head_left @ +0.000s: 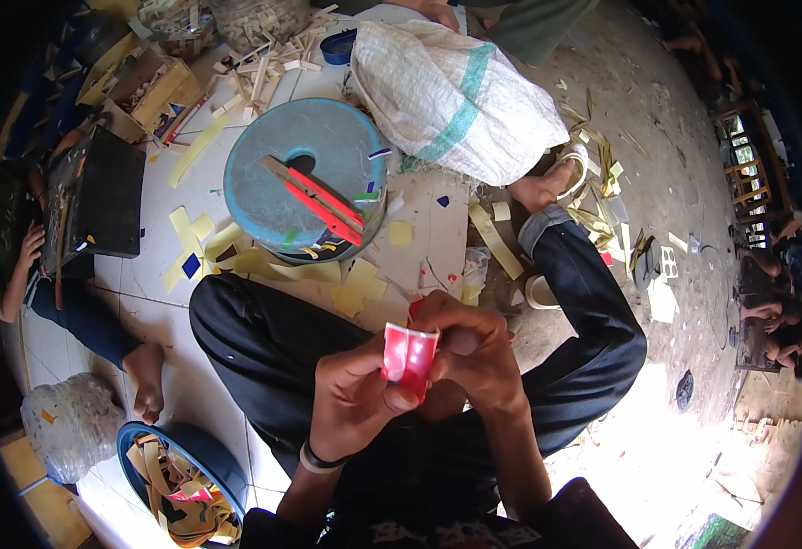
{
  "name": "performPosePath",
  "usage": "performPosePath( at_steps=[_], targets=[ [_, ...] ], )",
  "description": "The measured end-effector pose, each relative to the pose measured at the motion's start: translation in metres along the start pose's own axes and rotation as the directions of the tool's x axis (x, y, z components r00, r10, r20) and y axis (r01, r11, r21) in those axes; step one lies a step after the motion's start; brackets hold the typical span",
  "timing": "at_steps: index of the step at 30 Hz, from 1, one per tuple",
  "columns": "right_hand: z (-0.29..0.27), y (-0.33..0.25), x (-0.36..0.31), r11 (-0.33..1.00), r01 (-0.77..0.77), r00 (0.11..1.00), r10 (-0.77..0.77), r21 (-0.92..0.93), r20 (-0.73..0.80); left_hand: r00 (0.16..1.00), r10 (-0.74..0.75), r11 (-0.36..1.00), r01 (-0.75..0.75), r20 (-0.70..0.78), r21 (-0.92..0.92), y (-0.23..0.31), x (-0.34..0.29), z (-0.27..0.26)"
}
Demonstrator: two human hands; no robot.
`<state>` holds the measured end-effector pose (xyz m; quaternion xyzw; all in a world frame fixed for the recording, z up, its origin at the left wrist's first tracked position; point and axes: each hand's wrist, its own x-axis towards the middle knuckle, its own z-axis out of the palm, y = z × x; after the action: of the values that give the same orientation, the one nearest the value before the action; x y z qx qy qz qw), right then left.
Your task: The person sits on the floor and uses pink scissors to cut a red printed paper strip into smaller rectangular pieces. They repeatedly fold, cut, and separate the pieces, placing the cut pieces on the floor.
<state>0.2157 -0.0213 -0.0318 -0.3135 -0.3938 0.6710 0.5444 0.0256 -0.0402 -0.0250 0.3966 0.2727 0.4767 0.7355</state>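
Above my lap, my left hand (350,393) and my right hand (477,352) are closed on a small glossy red sheet (412,357) with a white upper edge. It looks bent or curled between the fingers, and my left thumb presses its lower part. Just beyond my hands stands a round blue-grey plastic stool (259,165) with a hole in its top. A red utility knife (323,201) lies across that top, beside small blue, green and yellow scraps near the stool's right and front edge.
A white woven sack (501,110) lies beyond my right foot. Yellow paper scraps (360,284) litter the tiles. At lower left is a blue tub (227,467) of offcuts. A person (30,238) sits at left by a black box (103,197); wooden sticks (259,78) are piled behind the stool.
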Motion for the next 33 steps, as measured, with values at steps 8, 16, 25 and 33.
performPosePath(
  at_steps=[8,16,25,33],
  targets=[
    [0.000,-0.004,-0.001,0.958,0.066,0.984,-0.109,-0.280,-0.139,0.989,0.123,0.985,-0.111,-0.087,0.131,-0.003,0.006,0.001],
    [0.022,-0.017,-0.014,0.940,-0.097,0.956,-0.004,-0.327,-0.294,0.958,0.267,0.808,-0.165,-0.102,0.566,0.000,0.019,0.000],
    [0.023,-0.010,-0.016,0.929,-0.099,0.967,0.006,-0.357,-0.253,0.961,0.221,0.885,-0.127,-0.164,0.448,-0.008,0.018,0.000],
    [0.023,-0.016,-0.013,0.947,-0.175,0.975,0.130,-0.268,-0.178,0.972,0.182,0.928,-0.120,-0.148,0.352,-0.009,0.015,-0.006]
  ],
)
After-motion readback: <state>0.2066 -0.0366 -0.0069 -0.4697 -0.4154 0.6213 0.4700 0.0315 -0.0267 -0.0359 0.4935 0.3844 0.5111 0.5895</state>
